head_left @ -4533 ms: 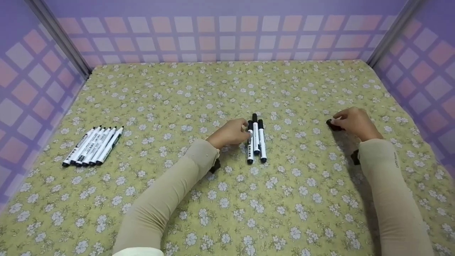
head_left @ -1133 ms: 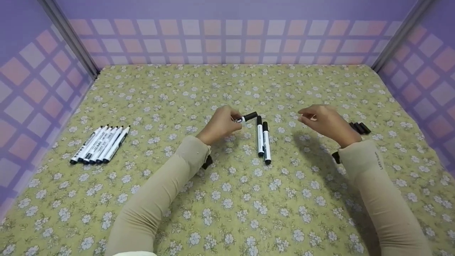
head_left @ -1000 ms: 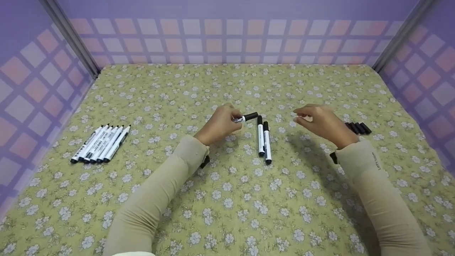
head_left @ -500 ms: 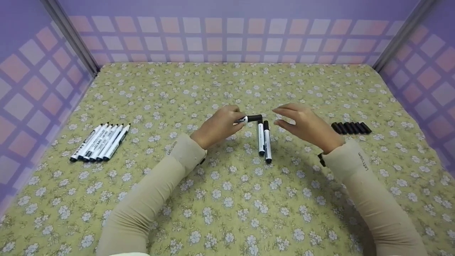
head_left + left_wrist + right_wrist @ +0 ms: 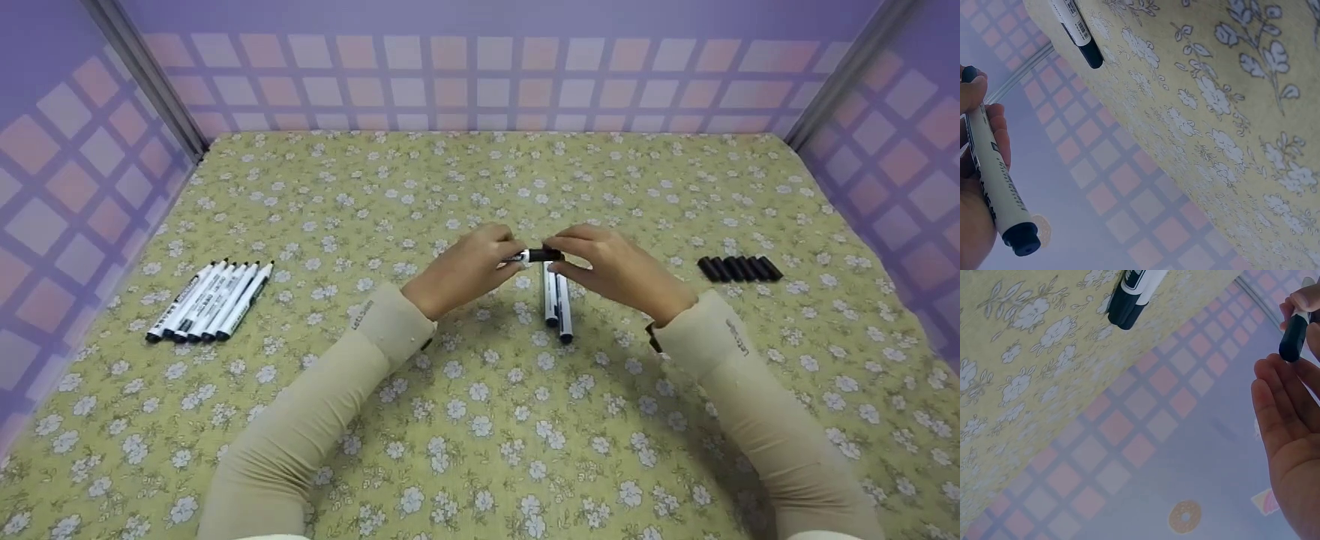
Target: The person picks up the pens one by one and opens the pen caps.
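Observation:
My left hand [image 5: 469, 266] grips a white marker [image 5: 999, 169] by its barrel, above the cloth. The marker lies sideways, with its black cap [image 5: 543, 255] pointing right. At the end of that cap, my right hand [image 5: 619, 268] has its thumb and fingertips on either side, pinching it. The right wrist view has the capped end [image 5: 1294, 337] against nearly straight fingers; the thumb is mostly out of frame. Just below the hands, two capped markers [image 5: 565, 311] rest side by side on the cloth, their cap ends partly hidden by the right hand.
Several uncapped markers [image 5: 210, 304] lie in a slanted row at the left, tips facing away. Several loose black caps [image 5: 741, 269] form a row at the right. The floral tablecloth [image 5: 480, 450] reaches purple checked walls [image 5: 480, 82] at the back and sides.
My left hand has lifted one of three central markers and turned it sideways. My right hand has left the row of caps, moved left, and come onto the marker's cap.

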A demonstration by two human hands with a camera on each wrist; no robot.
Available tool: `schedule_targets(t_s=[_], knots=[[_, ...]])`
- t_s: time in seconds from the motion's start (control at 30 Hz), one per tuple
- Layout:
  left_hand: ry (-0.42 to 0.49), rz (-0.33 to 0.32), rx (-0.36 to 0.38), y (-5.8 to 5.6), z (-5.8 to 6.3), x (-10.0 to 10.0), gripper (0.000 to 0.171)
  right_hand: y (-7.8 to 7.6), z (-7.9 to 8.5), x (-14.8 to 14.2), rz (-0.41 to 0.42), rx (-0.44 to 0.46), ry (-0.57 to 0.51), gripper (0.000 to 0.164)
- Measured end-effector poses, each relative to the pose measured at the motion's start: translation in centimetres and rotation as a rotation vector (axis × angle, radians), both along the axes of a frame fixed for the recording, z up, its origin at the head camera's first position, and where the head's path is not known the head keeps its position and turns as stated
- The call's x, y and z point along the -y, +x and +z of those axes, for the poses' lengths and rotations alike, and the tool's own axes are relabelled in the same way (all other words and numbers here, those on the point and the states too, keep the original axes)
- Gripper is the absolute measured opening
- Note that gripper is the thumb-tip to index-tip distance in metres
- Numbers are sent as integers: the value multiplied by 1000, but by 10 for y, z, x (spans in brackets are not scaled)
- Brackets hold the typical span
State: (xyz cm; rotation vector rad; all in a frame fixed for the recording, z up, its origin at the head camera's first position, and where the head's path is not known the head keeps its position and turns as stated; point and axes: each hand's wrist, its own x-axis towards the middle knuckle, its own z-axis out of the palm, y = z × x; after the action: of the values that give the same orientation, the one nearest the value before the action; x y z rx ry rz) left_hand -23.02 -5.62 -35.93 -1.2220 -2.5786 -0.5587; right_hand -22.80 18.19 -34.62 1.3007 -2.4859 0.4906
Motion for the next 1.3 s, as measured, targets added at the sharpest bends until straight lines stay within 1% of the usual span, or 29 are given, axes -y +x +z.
schedule_targets(t_s=[0.17, 0.33, 0.5, 0.73, 0.87, 1.1, 1.3], knots=[[-13, 1, -19, 1, 1, 0, 27, -1, -1, 6, 21, 16, 7, 29], [-31, -7, -41, 2, 0, 0, 26, 0, -2, 8, 17, 39, 23, 27], [-45, -8, -72, 3, 0, -1, 26, -1, -2, 10, 14, 67, 17, 25], [-72, -16, -79, 3, -2, -2, 26, -1, -3, 14, 12, 84, 30, 24], [-68, -28, -70, 3, -2, -2, 26, 0, -4, 15, 11, 48, 33, 23], [-60, -37, -21, 5, -2, -1, 27, 0, -9, 16, 55, -77, 14, 22], [-77, -43, 14, 5, 1, 1, 32, 0, -11, 15, 65, -118, 24, 24]])
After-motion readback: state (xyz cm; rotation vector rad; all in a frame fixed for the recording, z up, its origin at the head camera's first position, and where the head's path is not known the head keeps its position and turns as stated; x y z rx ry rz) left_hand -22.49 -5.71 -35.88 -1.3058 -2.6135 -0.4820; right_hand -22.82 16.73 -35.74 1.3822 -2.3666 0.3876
